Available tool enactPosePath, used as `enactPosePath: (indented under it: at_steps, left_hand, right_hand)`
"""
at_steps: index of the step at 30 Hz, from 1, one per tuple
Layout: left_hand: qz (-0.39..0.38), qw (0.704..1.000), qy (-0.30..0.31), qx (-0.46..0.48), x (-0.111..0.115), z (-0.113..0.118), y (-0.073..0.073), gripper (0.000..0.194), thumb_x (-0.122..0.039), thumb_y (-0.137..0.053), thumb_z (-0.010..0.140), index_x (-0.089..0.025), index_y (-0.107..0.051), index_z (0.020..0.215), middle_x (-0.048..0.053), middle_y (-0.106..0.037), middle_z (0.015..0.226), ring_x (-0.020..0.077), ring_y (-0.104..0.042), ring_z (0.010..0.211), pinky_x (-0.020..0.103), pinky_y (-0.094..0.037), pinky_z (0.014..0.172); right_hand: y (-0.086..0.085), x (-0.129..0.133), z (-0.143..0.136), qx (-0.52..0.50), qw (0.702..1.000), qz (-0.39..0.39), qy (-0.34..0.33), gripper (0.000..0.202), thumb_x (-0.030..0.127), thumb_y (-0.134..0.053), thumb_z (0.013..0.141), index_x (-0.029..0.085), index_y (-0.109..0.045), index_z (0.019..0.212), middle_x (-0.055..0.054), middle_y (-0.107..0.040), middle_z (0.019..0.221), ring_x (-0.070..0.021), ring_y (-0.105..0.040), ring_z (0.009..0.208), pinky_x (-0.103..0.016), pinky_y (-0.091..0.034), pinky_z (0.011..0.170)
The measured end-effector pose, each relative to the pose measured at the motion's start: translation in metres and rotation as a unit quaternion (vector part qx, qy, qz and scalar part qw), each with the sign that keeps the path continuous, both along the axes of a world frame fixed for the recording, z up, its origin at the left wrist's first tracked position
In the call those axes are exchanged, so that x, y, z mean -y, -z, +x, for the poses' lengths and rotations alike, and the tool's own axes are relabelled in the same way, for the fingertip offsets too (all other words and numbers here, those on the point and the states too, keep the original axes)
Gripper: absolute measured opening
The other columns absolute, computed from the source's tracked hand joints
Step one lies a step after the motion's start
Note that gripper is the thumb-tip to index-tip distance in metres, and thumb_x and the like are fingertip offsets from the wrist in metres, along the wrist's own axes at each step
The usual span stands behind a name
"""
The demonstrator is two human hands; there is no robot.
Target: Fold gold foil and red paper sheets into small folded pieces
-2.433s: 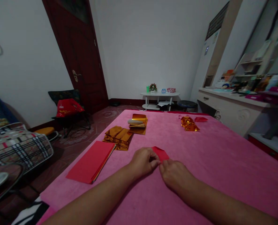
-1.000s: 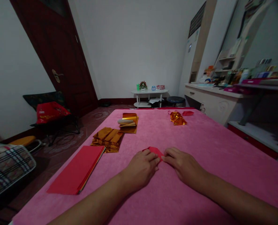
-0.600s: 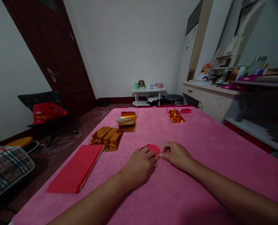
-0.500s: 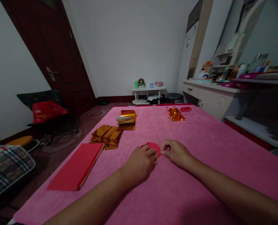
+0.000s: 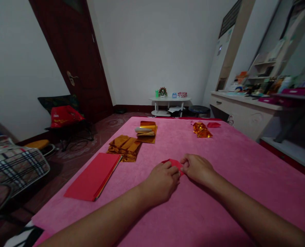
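Observation:
A small folded piece of red paper (image 5: pixel 175 162) lies on the pink cloth (image 5: pixel 214 212) between my hands. My left hand (image 5: pixel 163 178) presses on its left part, fingers curled over it. At its right edge my right hand (image 5: pixel 196 168) pinches the paper between thumb and fingertips. To the left lies a stack of red paper sheets (image 5: pixel 94 176). Just beyond it is a pile of folded gold foil sheets (image 5: pixel 125 147), and farther back more gold foil (image 5: pixel 147 125) with a pale rounded object (image 5: pixel 143 130) on top.
Crumpled gold foil (image 5: pixel 201 130) and a red paper piece (image 5: pixel 214 125) lie at the table's back right. Beyond stand a low white table (image 5: pixel 169 99) and a dark stool (image 5: pixel 199 109). A red bag (image 5: pixel 66 116) sits on a chair at left.
The camera view has turned a little to the left, so everything appears shifted right. My right hand has closed in on the red paper's right edge; my left hand stays on it.

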State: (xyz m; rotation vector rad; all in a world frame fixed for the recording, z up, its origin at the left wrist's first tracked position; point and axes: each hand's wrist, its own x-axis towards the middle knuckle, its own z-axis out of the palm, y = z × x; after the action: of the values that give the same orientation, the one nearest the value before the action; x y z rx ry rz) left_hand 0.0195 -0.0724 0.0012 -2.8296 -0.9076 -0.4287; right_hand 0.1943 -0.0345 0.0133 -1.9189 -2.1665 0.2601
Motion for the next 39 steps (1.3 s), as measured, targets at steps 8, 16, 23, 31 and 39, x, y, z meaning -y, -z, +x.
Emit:
enactPosePath:
  at_steps: [8, 16, 23, 31, 39]
  left_hand:
    - [0.002, 1.0, -0.009, 0.024, 0.003, -0.002, 0.001, 0.027, -0.027, -0.038, 0.091, -0.014, -0.06, 0.102, 0.008, -0.06, 0.094, 0.0187, -0.051, 0.084, 0.035, -0.04, 0.08]
    - [0.029, 0.967, -0.052, 0.247, -0.005, -0.022, -0.008, 0.022, -0.022, -0.048, 0.085, -0.02, -0.059, 0.103, 0.007, -0.062, 0.099, 0.0178, -0.052, 0.091, 0.033, -0.039, 0.08]
    - [-0.036, 0.936, -0.123, 0.329, -0.043, -0.045, 0.004, 0.02, -0.007, -0.049, 0.078, -0.017, -0.066, 0.083, 0.005, -0.065, 0.085, 0.0167, -0.056, 0.086, 0.03, -0.043, 0.079]
    - [-0.091, 0.953, -0.061, 0.284, -0.054, -0.046, 0.021, 0.029, -0.002, -0.053, 0.075, -0.02, -0.071, 0.087, 0.003, -0.072, 0.086, 0.0157, -0.06, 0.081, 0.03, -0.044, 0.08]
    - [-0.12, 0.956, -0.055, 0.262, -0.046, -0.046, 0.016, 0.032, -0.001, -0.05, 0.072, -0.017, -0.072, 0.088, 0.006, -0.071, 0.084, 0.0159, -0.061, 0.079, 0.028, -0.046, 0.076]
  right_hand:
    - [0.006, 0.014, -0.007, 0.002, 1.0, 0.021, 0.002, 0.003, 0.023, -0.058, 0.074, 0.02, -0.059, 0.073, -0.004, -0.066, 0.075, -0.0164, -0.059, 0.068, -0.025, -0.032, 0.055]
    - [-0.001, -0.039, 0.013, -0.07, 0.982, -0.075, -0.161, 0.002, 0.013, -0.058, 0.064, 0.015, -0.059, 0.064, 0.003, -0.056, 0.058, -0.0107, -0.049, 0.057, -0.021, -0.03, 0.053]
    - [0.008, -0.083, 0.013, -0.145, 0.969, -0.037, -0.194, 0.015, 0.012, -0.059, 0.064, 0.014, -0.065, 0.077, 0.001, -0.062, 0.067, -0.0116, -0.053, 0.062, -0.021, -0.034, 0.056]
    - [0.014, -0.07, 0.009, -0.11, 0.967, 0.121, -0.197, 0.008, 0.014, -0.061, 0.067, 0.018, -0.06, 0.074, 0.001, -0.061, 0.072, -0.0125, -0.053, 0.066, -0.022, -0.035, 0.06]
    - [0.008, -0.054, 0.002, -0.068, 0.962, 0.091, -0.247, 0.024, 0.003, -0.045, 0.067, 0.018, -0.063, 0.075, -0.002, -0.064, 0.08, -0.0134, -0.056, 0.074, -0.023, -0.037, 0.067]
